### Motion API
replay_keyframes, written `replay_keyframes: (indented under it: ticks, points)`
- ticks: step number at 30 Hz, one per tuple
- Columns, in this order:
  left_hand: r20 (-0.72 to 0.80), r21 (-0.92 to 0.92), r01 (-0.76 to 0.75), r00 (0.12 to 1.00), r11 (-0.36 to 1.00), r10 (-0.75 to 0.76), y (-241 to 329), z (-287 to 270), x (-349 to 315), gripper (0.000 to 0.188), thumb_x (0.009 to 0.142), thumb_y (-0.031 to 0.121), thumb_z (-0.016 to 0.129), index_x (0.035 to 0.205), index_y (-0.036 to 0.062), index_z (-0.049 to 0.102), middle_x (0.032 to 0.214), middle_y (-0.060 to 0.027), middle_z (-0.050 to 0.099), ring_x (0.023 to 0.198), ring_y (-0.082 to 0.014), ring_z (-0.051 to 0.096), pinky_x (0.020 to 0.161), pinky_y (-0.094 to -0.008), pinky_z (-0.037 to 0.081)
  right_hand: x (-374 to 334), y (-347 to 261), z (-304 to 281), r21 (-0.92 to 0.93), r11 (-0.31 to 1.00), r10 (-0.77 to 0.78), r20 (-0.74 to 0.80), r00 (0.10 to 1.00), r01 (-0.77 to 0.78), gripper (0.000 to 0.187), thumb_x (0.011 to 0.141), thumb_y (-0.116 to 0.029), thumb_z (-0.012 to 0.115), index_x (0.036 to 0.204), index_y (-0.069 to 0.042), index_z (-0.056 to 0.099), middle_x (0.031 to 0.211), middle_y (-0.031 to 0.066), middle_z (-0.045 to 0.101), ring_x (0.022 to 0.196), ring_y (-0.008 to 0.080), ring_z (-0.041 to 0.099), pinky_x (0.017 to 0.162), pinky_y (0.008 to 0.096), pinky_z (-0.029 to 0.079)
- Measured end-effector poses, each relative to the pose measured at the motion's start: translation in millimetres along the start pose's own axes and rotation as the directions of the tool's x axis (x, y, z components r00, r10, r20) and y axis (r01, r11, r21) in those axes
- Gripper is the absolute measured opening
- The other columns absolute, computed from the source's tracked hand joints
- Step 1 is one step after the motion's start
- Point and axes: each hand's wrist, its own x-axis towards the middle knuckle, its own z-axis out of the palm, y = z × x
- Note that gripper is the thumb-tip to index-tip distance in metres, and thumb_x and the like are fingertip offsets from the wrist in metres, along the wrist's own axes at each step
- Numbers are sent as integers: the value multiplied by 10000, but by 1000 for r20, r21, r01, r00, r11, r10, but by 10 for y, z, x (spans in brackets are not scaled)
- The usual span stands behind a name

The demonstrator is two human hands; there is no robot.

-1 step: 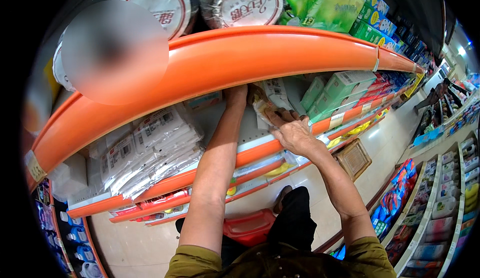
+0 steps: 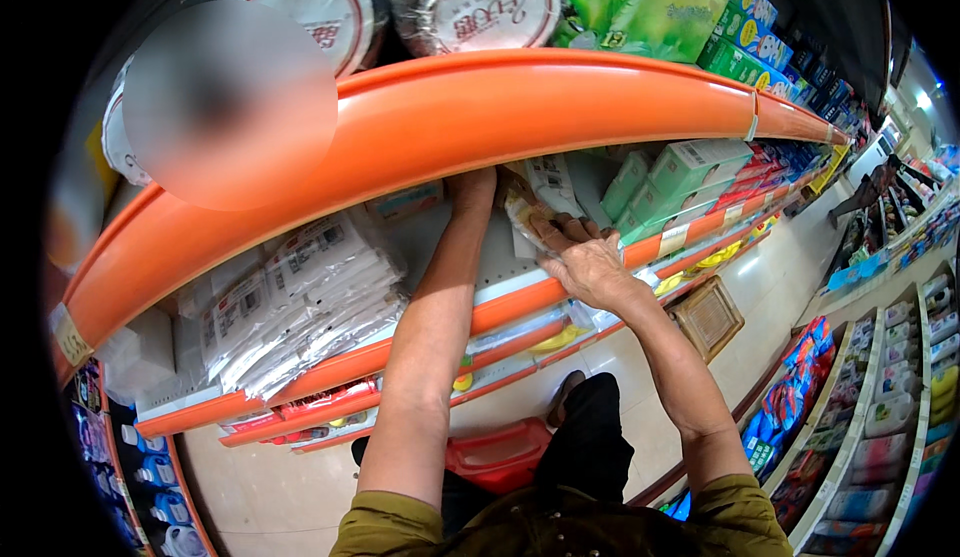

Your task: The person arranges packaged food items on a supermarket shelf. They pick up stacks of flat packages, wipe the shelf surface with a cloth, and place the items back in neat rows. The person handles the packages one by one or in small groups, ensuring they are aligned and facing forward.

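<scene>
My right hand (image 2: 588, 265) is on the middle shelf, its bent fingers gripping a clear plastic packet (image 2: 524, 219) with pale yellow and brown contents. My left hand (image 2: 472, 189) reaches in under the orange edge of the upper shelf (image 2: 560, 97); its fingers are hidden there, just left of the packet. Behind the packet lies a white package (image 2: 552, 179) with a printed label. To the left, a pile of flat white plastic-wrapped packs (image 2: 310, 292) lies fanned out on the grey shelf (image 2: 425, 242).
Green boxes (image 2: 690, 177) stand right of my right hand. Round wrapped packs (image 2: 495, 2) and a green bag (image 2: 640, 12) sit on the upper shelf. Below me are a red plastic stool (image 2: 497, 454) and a brown framed panel (image 2: 708, 317) on the floor. More stocked shelves (image 2: 880, 407) line the right.
</scene>
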Motion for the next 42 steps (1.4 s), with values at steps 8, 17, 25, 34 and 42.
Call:
replay_keyframes:
  ticks: [8, 17, 25, 34, 42]
  points:
    - [537, -196, -602, 595, 774, 598, 558, 10, -350, 191, 758, 137, 558, 899, 13, 597, 863, -137, 588, 807, -296, 517, 703, -381, 433, 13, 3, 154, 137, 990, 22, -324, 946, 24, 302, 742, -326, 529, 986, -165, 606, 1019, 91, 554, 922, 269, 502, 757, 454, 333]
    - [437, 246, -595, 772, 765, 461, 513, 88, -383, 169, 798, 159, 538, 886, 20, 579, 791, -128, 573, 751, -285, 512, 672, -367, 430, 16, -51, 131, 184, 983, 72, -405, 912, 4, 271, 716, -266, 527, 955, -177, 618, 928, 73, 575, 879, 240, 506, 725, 433, 349]
    - [-102, -121, -410, 911, 904, 399, 841, -219, -460, 186, 864, 116, 431, 927, -19, 543, 862, -154, 559, 810, -243, 512, 772, -315, 388, 54, -48, 116, 269, 963, 129, -386, 914, -22, 315, 711, -251, 551, 1006, -153, 603, 1009, 70, 551, 924, 260, 490, 768, 452, 349]
    - [750, 178, -525, 620, 832, 230, 724, 0, -723, 259, 809, 193, 496, 1017, 44, 536, 1051, -121, 542, 943, -331, 502, 799, -415, 419, 71, 27, 233, 273, 962, 72, -319, 945, 19, 360, 697, -291, 562, 964, -51, 573, 1005, 144, 542, 955, 307, 470, 772, 457, 358]
    - [585, 603, -248, 784, 758, -209, 333, 7, -319, 500, 851, 441, 393, 1175, 66, 458, 1145, -184, 505, 1063, -366, 455, 882, -439, 363, 70, -26, 187, 244, 970, 85, -372, 924, 9, 313, 675, -272, 575, 965, -157, 601, 996, 79, 541, 949, 262, 475, 786, 468, 338]
